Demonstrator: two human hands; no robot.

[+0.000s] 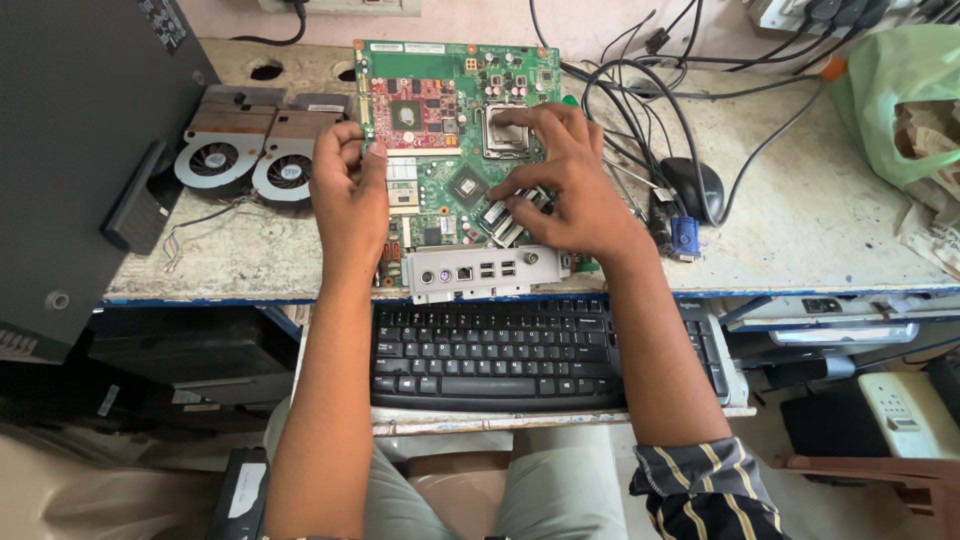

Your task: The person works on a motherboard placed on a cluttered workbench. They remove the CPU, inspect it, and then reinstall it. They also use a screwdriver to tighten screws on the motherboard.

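Nearest to us, our forearms reach out over a black keyboard on a pull-out tray below the tabletop. On the tabletop lies a green circuit board, flat, with its metal port panel at the near edge. Our left hand rests on the board's left edge, its grip curled loosely against it. Our right hand spreads over the board's right half: fingertips press on the square processor socket, and the thumb and a finger pinch at the memory slots. Left of the board sit two round cooling fans with copper fins. A black mouse and tangled cables lie to the right.
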